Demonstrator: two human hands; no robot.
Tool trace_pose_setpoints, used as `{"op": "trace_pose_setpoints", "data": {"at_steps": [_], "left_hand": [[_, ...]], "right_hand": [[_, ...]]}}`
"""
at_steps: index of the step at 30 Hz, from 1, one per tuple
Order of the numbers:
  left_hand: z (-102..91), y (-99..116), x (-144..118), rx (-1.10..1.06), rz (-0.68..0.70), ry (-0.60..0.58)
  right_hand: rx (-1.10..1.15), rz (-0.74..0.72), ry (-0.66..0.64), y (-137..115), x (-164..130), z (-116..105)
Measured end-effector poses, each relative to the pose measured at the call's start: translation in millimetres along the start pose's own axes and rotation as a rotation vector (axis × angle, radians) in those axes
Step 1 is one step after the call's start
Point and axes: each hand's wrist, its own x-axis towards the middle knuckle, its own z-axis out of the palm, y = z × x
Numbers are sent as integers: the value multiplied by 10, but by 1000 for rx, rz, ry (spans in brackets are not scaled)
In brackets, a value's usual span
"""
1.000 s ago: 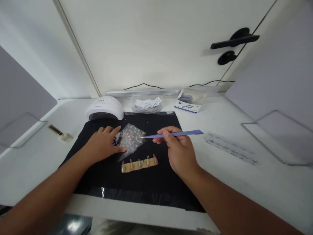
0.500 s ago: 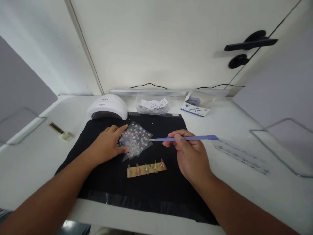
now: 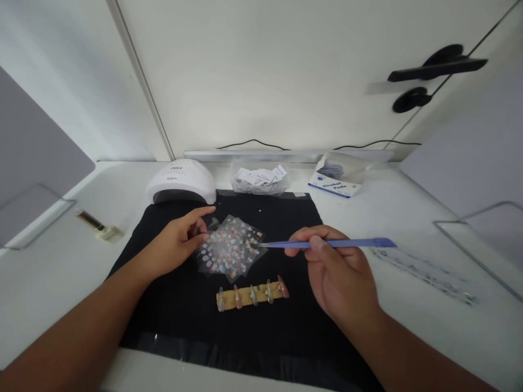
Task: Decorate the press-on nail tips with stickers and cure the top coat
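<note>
My right hand (image 3: 341, 269) is closed around slim purple tweezers (image 3: 351, 243), whose pointed metal tip reaches the right side of a stack of clear sticker sheets (image 3: 231, 250). White, orange and red spots cover the sheets, which lie fanned on a black mat (image 3: 183, 321). At their left edge is my left hand (image 3: 177, 242), its thumb touching the sheets and its index finger stretched out apart from the thumb. Below the sheets, several pointed false nails (image 3: 254, 295) stand in a row on a yellowish strip (image 3: 245, 298).
A white nail lamp (image 3: 182, 177) stands behind the mat, beside a clear container of white packets (image 3: 261, 179) and an open alcohol pads box (image 3: 335, 182). A polish bottle (image 3: 108, 233) lies at left. Another patterned clear sheet (image 3: 425, 272) lies at right, near a wire stand (image 3: 461, 222).
My left index finger has lifted off the sheets, and the stack sits turned and more fanned out. The tweezers' tip stays near its right side. The whole view has shifted slightly.
</note>
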Motion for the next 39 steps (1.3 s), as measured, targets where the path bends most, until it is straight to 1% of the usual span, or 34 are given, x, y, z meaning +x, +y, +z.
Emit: {"op": "trace_pose_setpoints", "data": {"at_steps": [2,5,8,10,12,13,14,15,17,20,22,24,30,34,39], "left_hand": [[-12,49,-48,-76,44,33],[-11,136,-139,-174,118,97],[4,232,-236,-249,168,146],[13,303,-303,-327,208,158],[20,377,-368,-417,256,144],[24,413,-397,-453,277,125],[28,447,-423,-475,292,98],[33,478,-444,-486,304,67],[48,529,-469,-481,319,8],[77,579,-471,-427,347,-50],[95,592,-465,-401,367,-68],[104,590,-466,-401,366,-73],[111,560,-503,-435,260,-57],[126,565,-523,-470,223,-78],[145,595,-542,-535,175,-150]], "right_hand": [[17,-84,-95,-38,-25,4],[28,-252,-259,-92,-81,26],[-4,-399,-327,-169,-179,51],[-40,-457,-368,-242,-265,66],[-94,-479,-425,-312,-347,82],[-114,-485,-423,-336,-380,92],[-149,-473,-460,-349,-406,105],[-147,-508,-489,-352,-424,120],[-148,-529,-557,-334,-442,160],[-96,-497,-533,-295,-444,233],[-60,-476,-500,-280,-444,274],[-46,-466,-498,-268,-445,297],[0,-441,-482,-182,-468,298],[31,-425,-500,-150,-481,301],[56,-476,-521,-162,-444,307]]}}
